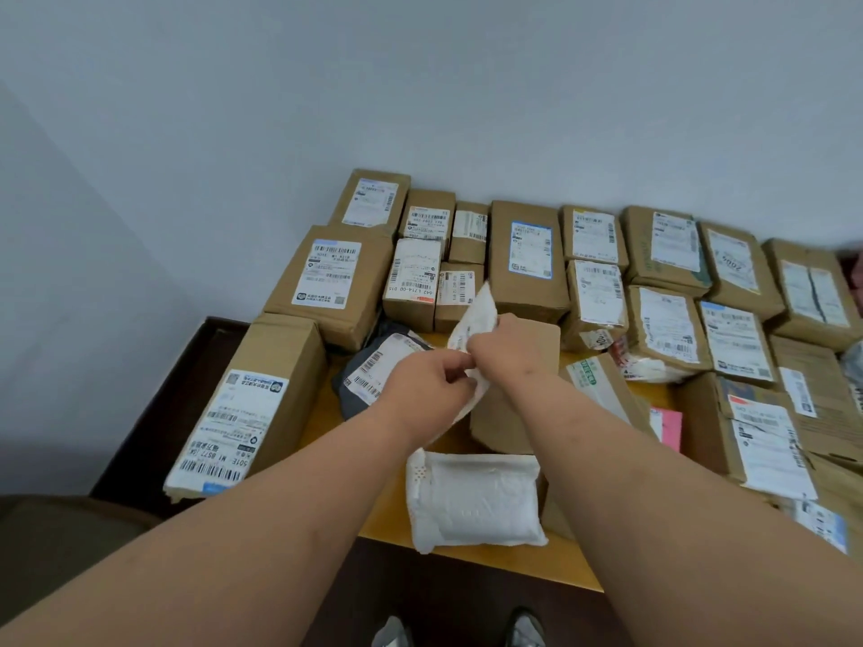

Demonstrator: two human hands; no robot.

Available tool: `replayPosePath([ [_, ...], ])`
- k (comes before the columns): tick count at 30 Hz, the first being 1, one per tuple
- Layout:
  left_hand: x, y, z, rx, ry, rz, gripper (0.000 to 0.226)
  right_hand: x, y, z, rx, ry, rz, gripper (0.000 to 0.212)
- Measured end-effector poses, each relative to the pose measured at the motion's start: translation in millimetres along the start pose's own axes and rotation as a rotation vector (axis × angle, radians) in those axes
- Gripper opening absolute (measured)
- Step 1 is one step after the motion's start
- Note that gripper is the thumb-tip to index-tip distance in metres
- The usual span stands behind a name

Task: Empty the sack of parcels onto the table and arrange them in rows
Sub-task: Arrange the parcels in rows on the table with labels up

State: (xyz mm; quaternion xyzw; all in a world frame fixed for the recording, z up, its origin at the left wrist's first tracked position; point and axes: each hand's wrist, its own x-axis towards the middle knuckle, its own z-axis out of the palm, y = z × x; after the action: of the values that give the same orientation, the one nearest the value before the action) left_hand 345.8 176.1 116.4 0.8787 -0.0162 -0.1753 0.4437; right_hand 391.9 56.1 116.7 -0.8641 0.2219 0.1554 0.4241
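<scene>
Both my hands hold one thin white mailer parcel (477, 315) upright above the table's middle. My left hand (427, 382) pinches its lower edge and my right hand (504, 345) grips its side. Behind them stands a plain cardboard box (509, 413). A white padded parcel (476, 499) lies flat near the front edge of the yellow table (387, 516). A grey bag parcel (373, 371) with a white label lies to the left. Rows of labelled cardboard boxes (525, 259) fill the back of the table. No sack is in view.
A long box (247, 408) lies along the table's left edge, with a larger box (334, 282) behind it. More boxes and a pink slip (670, 427) crowd the right side. A dark cabinet (154, 413) stands left, against the wall. My shoes (457, 630) show below the table edge.
</scene>
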Motion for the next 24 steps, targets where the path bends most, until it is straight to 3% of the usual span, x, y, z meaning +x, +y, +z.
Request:
replayPosePath([
  [3, -4, -18, -15, -0.053, 0.095, -0.089, 0.033, 1, 10, -10, -0.075, 0.109, -0.023, 0.013],
  [7, -12, -53, -26, 0.034, 0.128, -0.241, 0.040, -4, 22, -16, 0.074, 0.145, -0.024, 0.011],
  [9, -17, -59, -24, 0.006, 0.096, -0.284, 0.046, -8, 26, -15, 0.184, 0.071, 0.008, 0.013],
  [13, -21, -52, -14, -0.285, 0.029, -0.440, 0.067, -17, 34, -6, 0.522, -0.294, 0.170, 0.027],
  [16, -21, -56, -13, -0.412, 0.084, -0.525, 0.080, -21, 39, -5, 0.467, -0.341, 0.155, 0.022],
  [19, -19, -64, -16, -0.506, 0.170, -0.536, 0.078, -19, 45, -7, 0.263, -0.305, 0.092, 0.022],
  [24, -12, -73, -30, -0.408, 0.311, -0.435, 0.068, -20, 40, -6, 0.204, -0.275, 0.007, 0.025],
])
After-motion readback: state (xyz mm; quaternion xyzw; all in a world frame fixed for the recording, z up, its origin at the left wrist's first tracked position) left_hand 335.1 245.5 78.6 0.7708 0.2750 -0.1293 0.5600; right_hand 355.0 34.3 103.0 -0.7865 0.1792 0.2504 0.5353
